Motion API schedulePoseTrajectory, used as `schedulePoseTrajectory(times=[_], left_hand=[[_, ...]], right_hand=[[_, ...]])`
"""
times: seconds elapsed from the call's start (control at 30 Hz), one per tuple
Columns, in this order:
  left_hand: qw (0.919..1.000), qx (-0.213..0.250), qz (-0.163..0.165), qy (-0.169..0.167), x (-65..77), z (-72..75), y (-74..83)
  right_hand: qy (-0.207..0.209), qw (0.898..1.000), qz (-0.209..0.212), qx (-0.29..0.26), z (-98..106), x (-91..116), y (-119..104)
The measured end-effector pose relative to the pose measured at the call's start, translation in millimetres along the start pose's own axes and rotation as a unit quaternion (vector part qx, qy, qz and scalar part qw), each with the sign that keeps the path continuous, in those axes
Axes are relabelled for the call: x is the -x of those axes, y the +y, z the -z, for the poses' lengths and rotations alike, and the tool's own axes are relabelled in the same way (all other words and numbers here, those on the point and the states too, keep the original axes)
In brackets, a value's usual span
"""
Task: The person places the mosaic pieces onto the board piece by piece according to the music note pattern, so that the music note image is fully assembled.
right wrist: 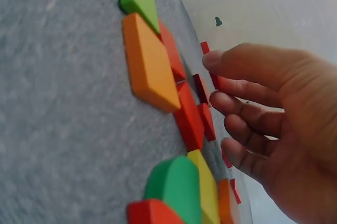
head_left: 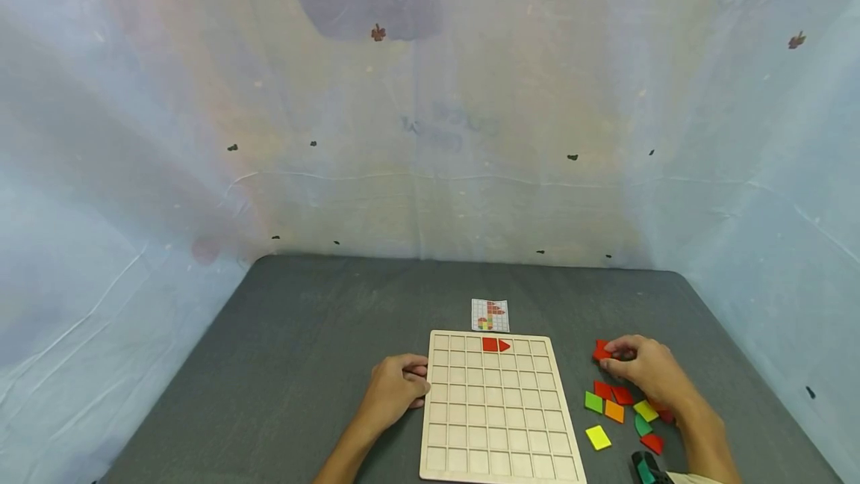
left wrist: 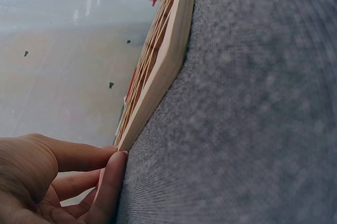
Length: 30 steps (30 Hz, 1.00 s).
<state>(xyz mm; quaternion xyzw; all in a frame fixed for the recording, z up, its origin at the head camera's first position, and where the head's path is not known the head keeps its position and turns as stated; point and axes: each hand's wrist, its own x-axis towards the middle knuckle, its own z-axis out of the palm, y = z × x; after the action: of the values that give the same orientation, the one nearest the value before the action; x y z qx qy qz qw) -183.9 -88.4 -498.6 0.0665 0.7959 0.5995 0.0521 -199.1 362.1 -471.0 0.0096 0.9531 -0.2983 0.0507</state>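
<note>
A pale wooden grid board point(head_left: 500, 396) lies on the dark table, with a red square tile point(head_left: 490, 344) and a red pointed tile point(head_left: 504, 346) set in its top row. At the board's left edge, my left hand point(head_left: 395, 387) pinches the rim; the left wrist view shows this left hand's point(left wrist: 58, 182) thumb and finger meeting at the wood. My right hand point(head_left: 645, 364), right of the board, pinches a red tile point(head_left: 601, 350) between thumb and forefinger. In the right wrist view, the right hand point(right wrist: 263, 108) partly covers that tile.
Loose tiles lie right of the board: a green square point(head_left: 593, 402), an orange square point(head_left: 614, 411), a yellow square point(head_left: 598, 438), a green rounded piece point(head_left: 643, 425) and several red ones. A printed pattern card point(head_left: 490, 315) lies beyond the board. A pale curtain point(head_left: 430, 133) hangs behind the table.
</note>
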Motion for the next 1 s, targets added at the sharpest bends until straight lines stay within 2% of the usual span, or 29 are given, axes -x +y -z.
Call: schedulePoseTrajectory(times=[0.1,0.23,0.43,0.67,1.0], left_hand=[[1.0,0.0,0.0,0.0,-0.4,-0.1,-0.2],[1.0,-0.002,-0.001,0.0,-0.6,0.0,0.3],[1.0,-0.001,-0.001,-0.002,-0.2,0.3,0.8],[1.0,-0.001,-0.001,-0.001,-0.7,0.0,0.6],[1.0,-0.007,0.001,0.002,-0.6,-0.4,-0.3]], right_hand=[[0.004,1.0,-0.007,-0.021,0.1,1.4,-6.0],[0.012,1.0,0.002,-0.02,-2.1,2.7,-15.9],[0.02,0.999,0.041,-0.009,-9.7,0.5,-26.8],[0.016,0.996,0.086,-0.024,-23.5,-3.0,-37.9],[0.004,0.994,0.107,-0.032,-40.6,-9.3,-64.0]])
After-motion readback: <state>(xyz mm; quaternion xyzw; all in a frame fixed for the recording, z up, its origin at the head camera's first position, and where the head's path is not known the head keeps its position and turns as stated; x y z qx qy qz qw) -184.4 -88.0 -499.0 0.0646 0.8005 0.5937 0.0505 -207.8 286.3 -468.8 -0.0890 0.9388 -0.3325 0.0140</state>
